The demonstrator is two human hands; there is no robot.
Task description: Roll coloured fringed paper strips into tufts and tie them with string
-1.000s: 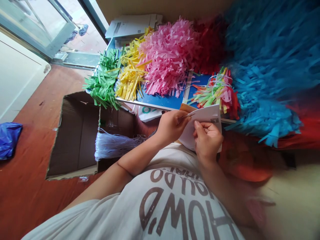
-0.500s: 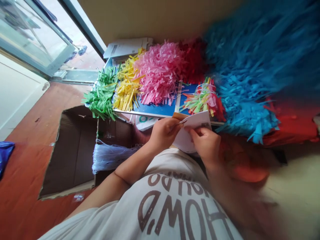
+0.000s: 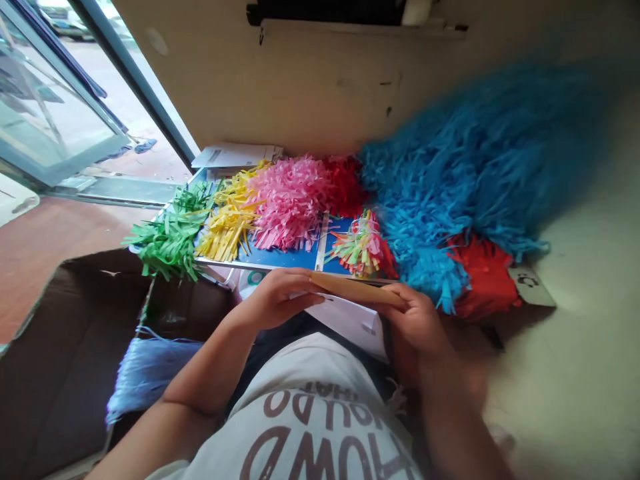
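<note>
My left hand (image 3: pixel 283 297) grips the left end of a flat tan piece of paper or card (image 3: pixel 357 291). My right hand (image 3: pixel 413 312) pinches its other end, so the piece spans between both hands, seen nearly edge-on. Below it, a white printed sheet (image 3: pixel 355 319) hangs in front of my shirt; whether it is joined to the tan piece I cannot tell. Just beyond my hands, on a blue table (image 3: pixel 295 259), lies a small multicoloured bundle of paper strips (image 3: pixel 361 245).
Green (image 3: pixel 173 233), yellow (image 3: pixel 227 223), pink (image 3: pixel 293 200) and dark red (image 3: pixel 345 185) fringe bundles line the table. Blue fringe (image 3: pixel 450 180) heaps at right beside red material (image 3: pixel 485 277). At left, an open cardboard box (image 3: pixel 65 360) stands by white strings (image 3: pixel 150 373).
My hands have moved apart, and the tan piece now stretches between them above the white sheet. Earlier both hands were close together on the white sheet. The camera view has shifted.
</note>
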